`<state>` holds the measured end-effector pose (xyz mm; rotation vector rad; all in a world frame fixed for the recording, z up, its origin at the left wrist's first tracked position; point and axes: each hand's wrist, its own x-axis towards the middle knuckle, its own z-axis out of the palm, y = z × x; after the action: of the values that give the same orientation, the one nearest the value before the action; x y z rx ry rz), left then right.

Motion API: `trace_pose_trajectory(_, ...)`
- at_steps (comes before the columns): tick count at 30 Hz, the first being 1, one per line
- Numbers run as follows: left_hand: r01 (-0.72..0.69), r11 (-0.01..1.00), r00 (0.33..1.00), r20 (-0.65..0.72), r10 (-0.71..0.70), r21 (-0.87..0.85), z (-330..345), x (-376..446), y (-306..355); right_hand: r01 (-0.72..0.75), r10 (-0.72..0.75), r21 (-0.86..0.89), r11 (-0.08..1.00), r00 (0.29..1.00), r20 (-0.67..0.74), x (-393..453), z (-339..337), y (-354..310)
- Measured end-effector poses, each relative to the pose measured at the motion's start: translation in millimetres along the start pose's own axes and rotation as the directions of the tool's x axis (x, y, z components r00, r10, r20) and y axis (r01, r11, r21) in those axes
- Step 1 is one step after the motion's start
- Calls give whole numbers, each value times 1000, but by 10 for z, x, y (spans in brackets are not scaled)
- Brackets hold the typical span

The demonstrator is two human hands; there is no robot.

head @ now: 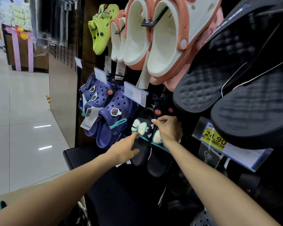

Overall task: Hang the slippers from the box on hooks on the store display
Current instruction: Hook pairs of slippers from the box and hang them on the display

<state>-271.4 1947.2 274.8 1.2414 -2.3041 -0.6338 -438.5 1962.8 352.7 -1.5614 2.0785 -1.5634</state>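
A pair of black slippers (pixel 144 154) with cream bows and teal trim hangs low against the dark display wall. My left hand (pixel 124 151) pinches the left slipper between forefinger and thumb, just under its strap. My right hand (pixel 167 130) curls over the top of the pair at the straps, fingers gripping them near the hook, which is hidden behind the hand. The box is not in view.
Blue clogs (pixel 108 111) hang just left of the pair, under a 12.00 price tag (pixel 134 93). White-and-coral clogs (pixel 155 39) and a lime clog (pixel 101 28) hang above. Large black slides (pixel 232 75) jut out at upper right over a yellow 24.90 tag (pixel 213 139). Shiny tiled aisle floor (pixel 23 111) lies left.
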Motion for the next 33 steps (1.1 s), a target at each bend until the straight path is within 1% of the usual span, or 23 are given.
trace_pose_trajectory(4, -17, 997, 1000, 22, 16, 78, -5, -39, -8, 72, -71, -48, 996, 997, 19, -11, 29, 98)
trace_pose_trajectory(8, -22, 990, 999, 28, 18, 136, -74, -107, -12, 136, -133, -44, 990, 989, 62, -88, 72, 206)
trace_pose_trajectory(11, -16, 970, 999, 39, 7, 241, -168, -220, -27, 234, -234, -39, 971, 972, 22, -201, 44, 247)
trace_pose_trajectory(13, -24, 947, 999, 34, 14, 320, -272, -328, -53, 319, -318, -117, 941, 948, 28, -309, 0, 231)
trace_pose_trajectory(15, -38, 920, 999, 33, 27, 391, -395, -471, -111, 460, -453, -220, 860, 888, 81, -422, 6, 201)
trace_pose_trajectory(16, -42, 907, 999, 31, 31, 419, -458, -556, -157, 514, -496, -247, 822, 858, 133, -483, 34, 176)
trace_pose_trajectory(17, -39, 895, 999, 28, 29, 445, -520, -650, -216, 544, -508, -253, 800, 839, 195, -552, 76, 139)
trace_pose_trajectory(20, -2, 857, 1000, 21, -11, 516, -682, -982, -470, 538, -431, -182, 823, 801, 416, -758, 294, -4)
trace_pose_trajectory(22, 36, 827, 997, 35, -67, 560, -773, -1231, -696, 555, -373, -183, 811, 733, 569, -899, 477, -106)
trace_pose_trajectory(24, 83, 802, 994, 12, -111, 591, -849, -1492, -941, 582, -332, -180, 793, 661, 673, -1060, 663, -219)
trace_pose_trajectory(27, 177, 784, 978, -16, -208, 595, -935, -1876, -1272, 580, -269, -151, 801, 573, 774, -1331, 948, -370)
trace_pose_trajectory(30, 243, 758, 950, 9, -311, 605, -976, -2218, -1530, 628, -250, -115, 770, 462, 851, -1606, 1287, -445)
trace_pose_trajectory(33, 285, 735, 919, 44, -392, 615, -942, -2500, -1782, 623, -210, -73, 779, 368, 906, -1870, 1644, -449)
